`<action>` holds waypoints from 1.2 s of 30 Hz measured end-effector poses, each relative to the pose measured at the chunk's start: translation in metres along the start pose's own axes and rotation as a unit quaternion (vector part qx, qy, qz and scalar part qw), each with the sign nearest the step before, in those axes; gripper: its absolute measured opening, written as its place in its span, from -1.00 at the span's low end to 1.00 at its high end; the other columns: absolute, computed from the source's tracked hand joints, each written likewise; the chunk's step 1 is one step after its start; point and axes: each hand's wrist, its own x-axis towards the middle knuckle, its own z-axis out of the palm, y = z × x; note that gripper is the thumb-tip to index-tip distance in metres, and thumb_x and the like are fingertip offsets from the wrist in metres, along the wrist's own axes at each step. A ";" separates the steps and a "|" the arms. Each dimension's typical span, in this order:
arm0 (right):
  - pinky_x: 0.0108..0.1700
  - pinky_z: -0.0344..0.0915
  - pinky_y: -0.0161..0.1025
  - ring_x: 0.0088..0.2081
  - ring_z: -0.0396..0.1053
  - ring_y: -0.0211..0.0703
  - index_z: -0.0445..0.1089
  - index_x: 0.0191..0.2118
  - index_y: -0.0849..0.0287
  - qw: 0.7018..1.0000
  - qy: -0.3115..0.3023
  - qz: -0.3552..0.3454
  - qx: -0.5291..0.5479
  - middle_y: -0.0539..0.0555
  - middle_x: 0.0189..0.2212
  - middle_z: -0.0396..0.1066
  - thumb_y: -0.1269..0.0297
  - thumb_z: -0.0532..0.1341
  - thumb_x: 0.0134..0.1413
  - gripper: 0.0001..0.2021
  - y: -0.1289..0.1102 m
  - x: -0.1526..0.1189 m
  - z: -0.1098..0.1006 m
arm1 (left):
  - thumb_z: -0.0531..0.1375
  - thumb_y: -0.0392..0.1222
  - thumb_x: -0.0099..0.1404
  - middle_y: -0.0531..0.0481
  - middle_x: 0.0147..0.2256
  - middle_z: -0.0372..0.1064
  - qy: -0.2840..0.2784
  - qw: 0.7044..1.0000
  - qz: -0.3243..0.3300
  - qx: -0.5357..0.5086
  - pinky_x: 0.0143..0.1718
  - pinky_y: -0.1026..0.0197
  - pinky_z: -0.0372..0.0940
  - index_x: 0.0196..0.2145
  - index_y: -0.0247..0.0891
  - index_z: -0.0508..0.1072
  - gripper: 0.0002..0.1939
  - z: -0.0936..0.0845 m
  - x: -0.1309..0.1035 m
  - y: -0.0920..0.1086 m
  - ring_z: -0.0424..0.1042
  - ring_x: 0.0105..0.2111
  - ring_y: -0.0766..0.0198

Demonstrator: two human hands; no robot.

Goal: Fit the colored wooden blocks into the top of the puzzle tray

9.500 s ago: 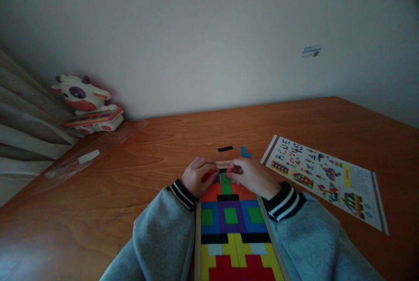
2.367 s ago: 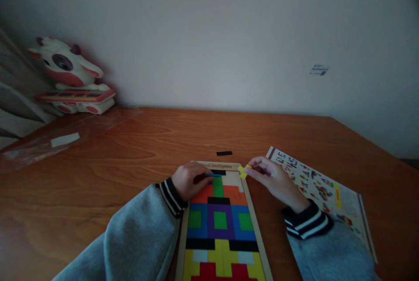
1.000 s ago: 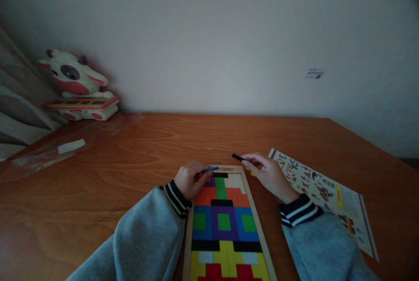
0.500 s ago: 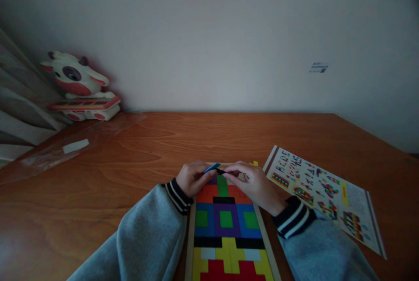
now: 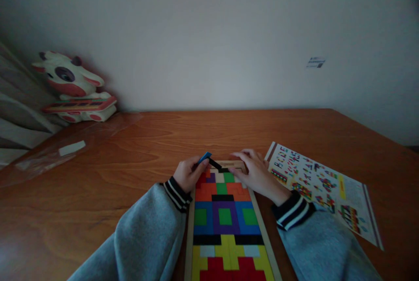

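Observation:
My left hand (image 5: 189, 175) is closed at the far left corner of the wooden puzzle board (image 5: 190, 246). Between its thumb and fingers it pinches a blue puzzle piece (image 5: 205, 157) and a black puzzle piece (image 5: 215, 164), which slants down to the right over the board's far end. Whether the black piece touches the board, I cannot tell. My right hand (image 5: 253, 172) hovers at the far right corner, thumb and fingers apart, holding nothing. Red, yellow, blue, green, purple, orange, white and black pieces lie flat in the board; my fingers cover part of its far end.
A printed pattern sheet (image 5: 327, 189) lies on the wooden table (image 5: 131, 150) to the right. At the back left stands a cow-shaped toy keyboard (image 5: 78, 89), near clear plastic wrap (image 5: 39, 163) with a white label (image 5: 72, 148). A wall rises behind the table.
My right hand has let go of the black piece and opened, moving slightly up and right. The blue and black pieces stay in my left hand, which has shifted a little left.

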 end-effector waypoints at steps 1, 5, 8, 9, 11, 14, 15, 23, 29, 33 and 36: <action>-0.05 0.19 0.13 0.03 0.24 0.18 0.33 0.08 -0.08 1.000 -0.011 0.002 -0.004 0.18 -0.01 0.26 -0.02 0.18 0.13 -0.59 0.005 -0.001 -0.004 | 0.01 0.01 0.40 0.01 -0.43 0.45 -0.002 1.000 0.001 0.002 -0.40 0.34 0.28 -0.31 -0.31 0.51 -0.60 0.000 0.000 0.000 0.40 -0.44 0.34; -0.02 0.19 0.12 0.04 0.23 0.16 0.30 0.11 -0.09 1.000 -0.019 -0.001 -0.007 0.19 0.02 0.25 0.03 0.13 0.18 -0.61 0.016 -0.004 -0.013 | 0.01 0.02 0.40 -0.01 -0.43 0.46 -0.003 1.000 0.005 0.004 -0.39 0.33 0.29 -0.31 -0.32 0.51 -0.59 -0.001 0.000 0.001 0.39 -0.44 0.33; -0.01 0.18 0.12 0.04 0.23 0.14 0.33 0.08 -0.05 1.000 -0.022 -0.008 -0.010 0.19 0.02 0.26 0.07 0.12 0.19 -0.65 0.016 -0.004 -0.013 | 0.01 0.02 0.40 -0.01 -0.42 0.46 -0.004 1.000 0.002 0.007 -0.38 0.32 0.30 -0.31 -0.31 0.51 -0.60 -0.001 0.000 0.000 0.40 -0.43 0.32; -0.01 0.18 0.11 0.04 0.23 0.13 0.33 0.07 -0.05 1.000 -0.024 -0.011 -0.006 0.18 0.02 0.26 0.07 0.11 0.20 -0.66 0.015 -0.004 -0.012 | 0.01 0.02 0.39 -0.01 -0.42 0.46 -0.005 1.000 0.001 0.007 -0.38 0.32 0.30 -0.31 -0.31 0.51 -0.60 -0.001 -0.001 0.000 0.40 -0.44 0.32; -0.01 0.19 0.09 0.04 0.23 0.12 0.34 0.05 -0.04 1.000 -0.024 -0.017 0.006 0.17 0.02 0.27 0.05 0.11 0.20 -0.66 0.013 -0.004 -0.011 | 0.01 0.02 0.39 -0.01 -0.42 0.47 -0.007 1.000 0.001 0.003 -0.39 0.33 0.30 -0.31 -0.31 0.52 -0.60 -0.001 -0.001 0.000 0.41 -0.43 0.32; 0.00 0.18 0.11 0.06 0.22 0.15 0.33 0.07 -0.02 1.000 -0.018 -0.018 0.014 0.18 0.02 0.26 -0.07 0.13 0.14 -0.57 0.009 -0.004 -0.009 | 0.02 0.01 0.39 0.00 -0.42 0.48 -0.010 1.000 0.004 0.001 -0.39 0.33 0.30 -0.31 -0.32 0.52 -0.61 0.000 -0.001 0.001 0.42 -0.43 0.32; 0.01 0.17 0.12 0.07 0.22 0.17 0.32 0.07 -0.02 1.000 -0.015 -0.013 0.010 0.19 0.03 0.26 -0.11 0.15 0.10 -0.53 0.007 -0.005 -0.009 | 0.02 0.00 0.39 0.00 -0.42 0.48 -0.010 1.000 0.007 0.004 -0.39 0.33 0.30 -0.31 -0.32 0.52 -0.61 0.000 -0.001 0.001 0.42 -0.43 0.33; 0.02 0.14 0.14 0.10 0.18 0.18 0.31 0.07 -0.03 1.000 -0.028 0.000 0.013 0.18 0.06 0.22 0.05 0.23 0.04 -0.55 -0.003 -0.006 -0.009 | 0.02 -0.01 0.39 0.00 -0.44 0.47 -0.010 1.000 0.010 0.022 -0.43 0.34 0.26 -0.33 -0.31 0.52 -0.61 -0.001 0.000 0.003 0.41 -0.46 0.34; 0.05 0.17 0.10 0.05 0.25 0.10 0.39 -0.03 0.02 0.997 -0.035 -0.043 0.050 0.15 -0.02 0.30 0.21 0.22 0.04 -0.67 -0.003 -0.004 -0.012 | 0.02 -0.01 0.39 0.01 -0.46 0.47 -0.008 0.999 0.012 0.028 -0.46 0.35 0.25 -0.33 -0.32 0.52 -0.61 -0.001 0.000 0.006 0.40 -0.49 0.35; 0.07 0.22 0.04 0.03 0.29 0.05 0.40 -0.06 0.04 0.992 -0.033 -0.073 0.096 0.14 -0.03 0.31 0.28 0.20 0.04 -0.70 -0.001 -0.001 -0.020 | 0.02 -0.01 0.39 0.00 -0.44 0.48 -0.008 1.000 0.015 0.026 -0.44 0.35 0.26 -0.33 -0.31 0.53 -0.61 -0.001 0.000 0.005 0.41 -0.47 0.35; 0.02 0.27 -0.04 -0.04 0.34 -0.01 0.42 -0.10 0.06 0.988 -0.039 -0.084 0.125 0.13 -0.10 0.35 0.33 0.17 0.04 -0.74 0.005 0.000 -0.030 | 0.02 -0.01 0.39 0.00 -0.44 0.48 -0.011 1.000 0.012 0.025 -0.46 0.35 0.24 -0.33 -0.31 0.53 -0.61 -0.001 0.000 0.004 0.40 -0.47 0.35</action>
